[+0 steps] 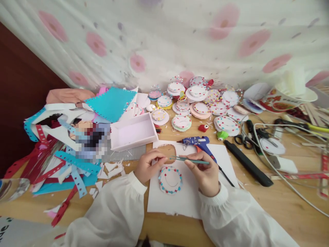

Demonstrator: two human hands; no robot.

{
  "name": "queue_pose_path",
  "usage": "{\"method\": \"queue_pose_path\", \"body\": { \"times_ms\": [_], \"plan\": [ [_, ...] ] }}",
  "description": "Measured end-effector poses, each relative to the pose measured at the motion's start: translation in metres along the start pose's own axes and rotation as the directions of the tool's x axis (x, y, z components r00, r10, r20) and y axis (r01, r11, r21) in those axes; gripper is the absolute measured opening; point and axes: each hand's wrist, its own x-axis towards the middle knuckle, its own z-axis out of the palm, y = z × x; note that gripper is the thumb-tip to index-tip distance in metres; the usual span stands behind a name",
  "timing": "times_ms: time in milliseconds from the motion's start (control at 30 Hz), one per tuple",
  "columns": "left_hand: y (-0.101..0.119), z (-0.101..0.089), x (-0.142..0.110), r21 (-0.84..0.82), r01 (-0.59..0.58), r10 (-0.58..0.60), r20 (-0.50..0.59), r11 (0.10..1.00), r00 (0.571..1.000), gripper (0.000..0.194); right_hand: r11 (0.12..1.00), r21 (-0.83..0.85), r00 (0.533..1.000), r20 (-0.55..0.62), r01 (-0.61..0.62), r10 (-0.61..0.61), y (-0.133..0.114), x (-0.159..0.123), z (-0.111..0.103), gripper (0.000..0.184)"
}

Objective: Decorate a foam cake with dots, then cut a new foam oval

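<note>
My right hand (203, 171) grips slim teal tweezers (194, 160), their tips pointing left toward my left hand. With thumb and forefinger pinched together, my left hand (151, 164) is close to those tips; whatever it holds is too small to make out. Just behind the fingers lies a brown disc (166, 151), partly covered by them. Below the tweezers, a round ring dotted with red and blue bits (170, 180) rests on a white paper sheet (177, 207). A blue hot glue gun (197, 141) lies on the sheet's far side.
A pale open box (135, 132) stands left of the sheet. Many decorated paper discs (200, 109) crowd the back. Punched paper scraps (74, 164) pile up at left. To the right are a black bar-shaped object (248, 164), scissors (243, 140), cables and a paper bucket (285, 96).
</note>
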Motion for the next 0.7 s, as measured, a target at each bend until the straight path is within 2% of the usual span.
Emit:
{"method": "queue_pose_path", "body": {
  "times_ms": [133, 467, 700],
  "plan": [
    [0.0028, -0.0009, 0.0011, -0.019, -0.023, 0.023, 0.018, 1.0, 1.0, 0.017, 0.999, 0.03, 0.999, 0.026, -0.02, 0.019, -0.0024, -0.0006, 0.0002, 0.021],
    [-0.0009, 0.0008, 0.0002, -0.026, 0.003, -0.003, 0.015, 1.0, 1.0, 0.016, 0.998, 0.042, 0.998, 0.042, -0.042, 0.041, -0.0065, 0.0019, -0.0018, 0.02],
    [-0.0061, 0.0004, -0.0015, -0.045, 0.014, -0.013, 0.023, 0.999, 1.0, 0.016, 0.999, -0.007, 0.999, 0.034, -0.041, 0.042, -0.0061, 0.0014, -0.0009, 0.023]
  ]
}}
